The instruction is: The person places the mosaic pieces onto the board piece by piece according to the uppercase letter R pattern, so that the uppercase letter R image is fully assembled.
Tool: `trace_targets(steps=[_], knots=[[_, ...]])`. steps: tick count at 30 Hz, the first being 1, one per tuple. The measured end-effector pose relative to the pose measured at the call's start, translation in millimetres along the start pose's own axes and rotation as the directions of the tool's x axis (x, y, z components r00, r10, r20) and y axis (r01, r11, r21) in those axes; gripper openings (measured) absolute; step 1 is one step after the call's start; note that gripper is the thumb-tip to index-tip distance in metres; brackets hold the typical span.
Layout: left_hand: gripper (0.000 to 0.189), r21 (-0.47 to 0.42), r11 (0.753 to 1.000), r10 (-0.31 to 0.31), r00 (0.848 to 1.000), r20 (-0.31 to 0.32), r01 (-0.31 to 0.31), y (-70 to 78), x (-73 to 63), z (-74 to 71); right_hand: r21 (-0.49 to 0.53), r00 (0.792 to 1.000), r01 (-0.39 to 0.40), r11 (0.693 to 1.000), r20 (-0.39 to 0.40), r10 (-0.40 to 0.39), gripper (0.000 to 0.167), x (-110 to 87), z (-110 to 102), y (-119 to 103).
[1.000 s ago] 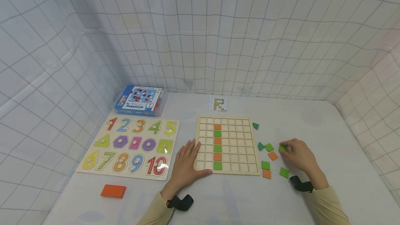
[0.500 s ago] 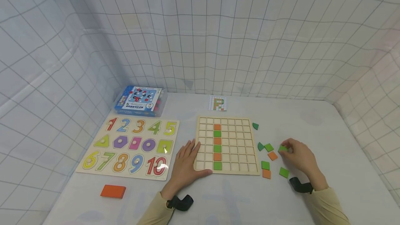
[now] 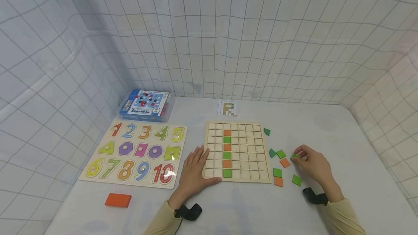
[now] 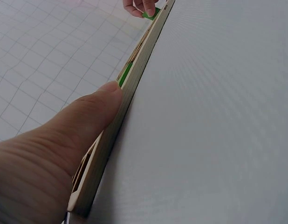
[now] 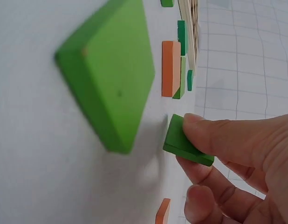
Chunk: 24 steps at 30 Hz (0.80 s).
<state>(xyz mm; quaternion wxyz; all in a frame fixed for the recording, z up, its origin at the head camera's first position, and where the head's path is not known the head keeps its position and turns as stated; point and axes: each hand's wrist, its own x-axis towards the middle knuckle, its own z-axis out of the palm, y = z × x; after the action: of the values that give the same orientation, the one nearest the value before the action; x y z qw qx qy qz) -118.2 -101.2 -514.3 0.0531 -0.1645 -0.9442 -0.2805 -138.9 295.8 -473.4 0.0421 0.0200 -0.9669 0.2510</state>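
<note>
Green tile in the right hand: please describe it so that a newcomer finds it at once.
In the head view, start at the wooden grid board. Go right of it to the right hand. The green tile is pinched there, while the neighbouring tiles lie loose.

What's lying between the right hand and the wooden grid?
Straight across, the head view shows an orange square, a light green square and a dark green piece between the right hand and the wooden grid.

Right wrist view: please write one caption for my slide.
The right hand pinches a green tile; a nearer green tile looms large in the foreground.
</note>
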Motion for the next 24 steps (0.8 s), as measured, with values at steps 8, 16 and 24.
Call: trace_targets(steps=[8, 16, 24], knots=[[0.103, 0.007, 1.000, 0.002, 1.000, 0.002, -0.002, -0.4, 0.2, -0.9, 0.014, 0.994, 0.063, 0.998, -0.086, -0.061, 0.018, 8.8, 3.4, -13.6], [0.103, -0.003, 1.000, -0.001, 1.000, -0.001, 0.001, -0.8, -0.1, -2.0, 0.069, 0.983, 0.157, 0.985, -0.105, -0.149, 0.019, 32.8, 14.0, -46.1], [0.104, 0.000, 1.000, -0.001, 1.000, 0.011, 0.001, -1.1, 0.2, 0.7, 0.101, 0.941, 0.325, 0.940, -0.137, -0.310, 0.020, 59.0, 24.0, -82.9]])
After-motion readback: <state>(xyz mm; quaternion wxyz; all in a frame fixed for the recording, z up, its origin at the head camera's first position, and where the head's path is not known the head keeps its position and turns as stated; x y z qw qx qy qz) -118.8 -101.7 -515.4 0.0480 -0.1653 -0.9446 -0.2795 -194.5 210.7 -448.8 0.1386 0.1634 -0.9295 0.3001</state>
